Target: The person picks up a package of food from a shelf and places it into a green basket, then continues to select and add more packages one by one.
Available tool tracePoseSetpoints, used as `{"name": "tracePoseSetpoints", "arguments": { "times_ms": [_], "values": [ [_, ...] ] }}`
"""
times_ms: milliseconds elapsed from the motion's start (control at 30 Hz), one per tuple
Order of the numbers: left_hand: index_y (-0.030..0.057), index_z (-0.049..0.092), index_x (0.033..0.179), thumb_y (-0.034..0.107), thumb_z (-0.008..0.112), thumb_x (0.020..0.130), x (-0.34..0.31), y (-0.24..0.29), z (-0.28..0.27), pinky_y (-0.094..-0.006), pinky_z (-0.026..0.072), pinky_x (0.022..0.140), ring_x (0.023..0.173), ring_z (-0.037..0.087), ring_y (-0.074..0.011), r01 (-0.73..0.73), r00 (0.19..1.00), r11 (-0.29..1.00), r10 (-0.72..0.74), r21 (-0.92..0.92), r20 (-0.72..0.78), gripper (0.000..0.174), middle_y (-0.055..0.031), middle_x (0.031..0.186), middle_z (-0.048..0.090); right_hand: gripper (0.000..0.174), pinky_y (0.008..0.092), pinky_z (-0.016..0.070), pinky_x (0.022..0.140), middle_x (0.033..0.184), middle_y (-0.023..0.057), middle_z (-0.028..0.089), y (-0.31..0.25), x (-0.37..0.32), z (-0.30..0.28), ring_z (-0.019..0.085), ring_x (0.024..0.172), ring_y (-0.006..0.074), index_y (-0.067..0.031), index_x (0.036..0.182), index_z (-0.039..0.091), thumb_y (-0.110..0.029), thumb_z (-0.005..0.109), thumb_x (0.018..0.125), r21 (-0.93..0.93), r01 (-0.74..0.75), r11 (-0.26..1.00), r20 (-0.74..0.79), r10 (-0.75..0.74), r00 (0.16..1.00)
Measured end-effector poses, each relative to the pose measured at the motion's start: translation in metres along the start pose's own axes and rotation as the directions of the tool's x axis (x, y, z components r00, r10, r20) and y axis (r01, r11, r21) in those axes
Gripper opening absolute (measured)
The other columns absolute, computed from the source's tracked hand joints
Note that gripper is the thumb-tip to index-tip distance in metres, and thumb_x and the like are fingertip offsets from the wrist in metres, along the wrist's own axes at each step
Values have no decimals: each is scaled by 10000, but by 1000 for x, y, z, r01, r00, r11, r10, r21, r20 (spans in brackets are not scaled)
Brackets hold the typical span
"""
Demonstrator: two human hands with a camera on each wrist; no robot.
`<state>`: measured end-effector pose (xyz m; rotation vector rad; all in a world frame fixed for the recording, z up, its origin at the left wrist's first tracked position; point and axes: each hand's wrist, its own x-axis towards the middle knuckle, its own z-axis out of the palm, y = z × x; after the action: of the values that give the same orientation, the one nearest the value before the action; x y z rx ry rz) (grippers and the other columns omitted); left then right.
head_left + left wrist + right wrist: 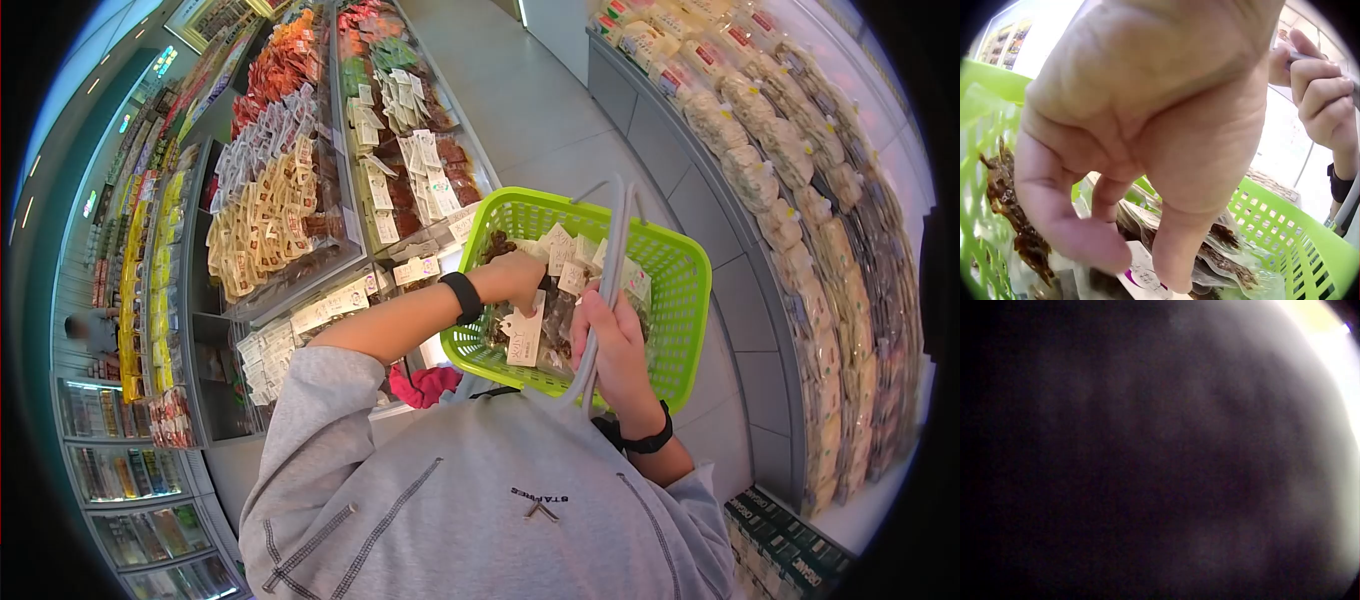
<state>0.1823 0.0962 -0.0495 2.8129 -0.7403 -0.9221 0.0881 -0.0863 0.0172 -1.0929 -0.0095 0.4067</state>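
My left hand [512,277] reaches down into the green plastic basket [688,262], among clear packets of dark brown dried food [1229,262] with white header labels. Its fingers are bent, and the thumb and index fingertip sit close to either side of a white label [1144,275] with a purple mark. I cannot tell whether they pinch that packet. My right hand [612,345] grips the basket's grey handle [622,225], holding the basket in front of my body. The right wrist view is almost wholly dark and blurred.
On the left, display bins [350,240] hold rows of bagged snacks with white labels. A grey-based shelf [690,195] of pale packets curves along the right. Dark boxes [790,545] marked ORGANIC stand low at the right. Another person [95,330] is at far left.
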Motion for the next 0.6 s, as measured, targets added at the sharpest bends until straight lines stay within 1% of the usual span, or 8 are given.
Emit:
{"name": "tracePoseSetpoints", "arguments": {
  "times_ms": [100, 200, 300, 333, 433, 467, 567, 600],
  "values": [
    [23, 678, 830, 376, 805, 602, 0, -1, -4, -408, 525, 713, 803, 666, -329, 81, 987, 996, -76, -28, 139, 440, -161, 789, 679, 187, 205, 369, 384, 589, 12, 464, 1, 1, -1, 420, 423, 80, -83, 1065, 450, -256, 462, 994, 15, 5, 1000, -18, -5, 1000],
    [43, 688, 803, 365, 771, 635, 3, -10, 3, -406, 517, 690, 788, 666, -314, 80, 991, 994, -72, -69, 109, 372, -137, 775, 682, 181, 201, 362, 377, 578, 8, 456, 4, 2, -3, 411, 414, 75, -86, 1059, 455, -253, 473, 990, 21, 20, 1000, -28, -19, 999],
    [37, 683, 800, 323, 720, 673, -15, -9, -14, -412, 509, 678, 760, 655, -326, 59, 993, 976, -80, -208, -92, 315, -151, 757, 670, 181, 200, 358, 398, 578, 6, 459, 2, 3, -4, 414, 435, 68, -81, 1032, 458, -254, 477, 987, 16, 13, 1000, -39, -12, 999],
    [27, 652, 768, 277, 671, 702, -21, -11, -18, -413, 502, 667, 741, 644, -337, 41, 976, 971, -89, -236, -199, 260, -160, 742, 656, 186, 198, 358, 423, 587, 7, 468, -1, 2, -4, 422, 460, 63, -72, 1014, 455, -256, 473, 987, 13, 0, 1000, -44, 1, 999],
    [8, 603, 733, 243, 645, 717, -43, -13, -41, -414, 497, 663, 738, 639, -346, 80, 904, 952, -194, -296, -382, 239, -169, 733, 647, 197, 195, 352, 445, 595, 8, 476, -5, 1, -4, 427, 489, 55, -63, 999, 454, -259, 470, 987, 25, -19, 999, -36, 20, 999],
    [3, 574, 770, 216, 637, 763, -47, -22, -39, -423, 491, 660, 733, 635, -352, 22, 895, 948, -160, -317, -417, 222, -173, 735, 642, 199, 195, 350, 444, 595, 9, 475, -6, 2, -4, 425, 490, 54, -62, 1001, 454, -260, 470, 987, 31, -23, 999, -27, 24, 999],
    [15, 576, 854, 214, 632, 813, -51, -31, -23, -435, 486, 656, 733, 631, -364, -65, 770, 919, -201, -388, -605, 211, -181, 740, 633, 203, 196, 346, 439, 595, 9, 473, -3, 4, -3, 421, 490, 54, -62, 1000, 453, -263, 468, 988, 16, 0, 1000, -10, 0, 1000],
    [28, 559, 942, 228, 638, 843, -53, -32, -20, -450, 482, 660, 747, 632, -372, -42, 766, 925, -214, -378, -607, 236, -184, 749, 632, 203, 196, 346, 439, 595, 8, 473, -3, 5, -2, 419, 489, 55, -62, 999, 452, -265, 468, 988, 7, 2, 1000, -8, -2, 1000]
  ]
}}
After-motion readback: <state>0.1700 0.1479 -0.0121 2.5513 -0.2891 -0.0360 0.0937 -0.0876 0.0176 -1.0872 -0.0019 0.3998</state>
